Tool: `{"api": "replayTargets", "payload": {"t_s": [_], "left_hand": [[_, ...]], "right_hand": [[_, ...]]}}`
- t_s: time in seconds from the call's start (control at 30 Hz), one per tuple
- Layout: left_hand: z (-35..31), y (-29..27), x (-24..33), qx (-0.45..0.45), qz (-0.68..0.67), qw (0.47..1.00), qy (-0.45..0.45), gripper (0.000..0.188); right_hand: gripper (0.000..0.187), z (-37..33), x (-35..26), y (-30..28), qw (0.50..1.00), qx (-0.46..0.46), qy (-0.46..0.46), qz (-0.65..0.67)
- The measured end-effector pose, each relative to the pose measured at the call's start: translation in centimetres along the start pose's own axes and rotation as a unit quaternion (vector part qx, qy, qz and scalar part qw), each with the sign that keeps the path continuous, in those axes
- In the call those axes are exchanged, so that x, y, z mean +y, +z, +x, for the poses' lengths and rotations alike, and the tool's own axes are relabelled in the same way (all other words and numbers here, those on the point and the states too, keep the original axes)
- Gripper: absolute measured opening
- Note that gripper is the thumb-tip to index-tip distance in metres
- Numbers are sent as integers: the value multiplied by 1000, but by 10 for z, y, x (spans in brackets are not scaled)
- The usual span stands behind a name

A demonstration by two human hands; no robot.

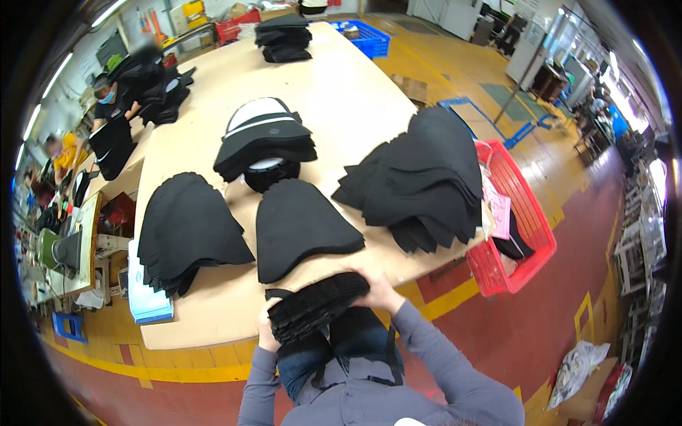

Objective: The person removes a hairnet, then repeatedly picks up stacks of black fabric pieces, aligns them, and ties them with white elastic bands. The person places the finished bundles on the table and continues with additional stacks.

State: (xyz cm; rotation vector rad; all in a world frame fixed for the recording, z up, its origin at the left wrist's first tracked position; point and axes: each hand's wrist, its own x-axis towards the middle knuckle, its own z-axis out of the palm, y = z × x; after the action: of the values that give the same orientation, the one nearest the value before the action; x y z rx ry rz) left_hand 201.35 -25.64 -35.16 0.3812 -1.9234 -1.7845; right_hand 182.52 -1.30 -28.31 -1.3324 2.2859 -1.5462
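Between my two hands, just off the table's near edge, is a thick stack of black fabric pieces [320,304], its layered edges turned up toward me. My left hand [268,323] grips its left end, and my right hand [376,290] is closed round the right end; the stack partly hides the fingers of both. Just beyond it lies a pile of curved black fabric panels [302,227]. Another black panel pile [188,231] is to the left, and a larger fanned pile [426,177] to the right. Farther back, a black-and-white bundle [264,138] rests on more pieces.
The pale table [348,92] carries a further black stack [283,39] at its far end. Against its right side stands a red plastic basket [522,213] with cloth inside. Blue-and-white sheets [149,295] lie at the left edge. Co-workers [110,99] sit at the far left.
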Motion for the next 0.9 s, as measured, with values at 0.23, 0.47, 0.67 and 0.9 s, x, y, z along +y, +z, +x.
{"api": "replayTargets", "payload": {"t_s": [0.23,0.47,0.67,0.9], "left_hand": [[4,-20,97,-27,-79,982,-168,66],[-39,-20,149,-298,-544,653,-436,101],[-31,-27,177,-322,-409,734,-436,88],[-30,20,174,-100,-266,885,-368,97]], "right_hand": [[56,1,-52,-6,899,-9,242,365],[69,-13,-48,4,871,21,190,452],[66,22,-23,30,872,-36,190,449],[68,59,-7,74,948,-28,196,248]]}}
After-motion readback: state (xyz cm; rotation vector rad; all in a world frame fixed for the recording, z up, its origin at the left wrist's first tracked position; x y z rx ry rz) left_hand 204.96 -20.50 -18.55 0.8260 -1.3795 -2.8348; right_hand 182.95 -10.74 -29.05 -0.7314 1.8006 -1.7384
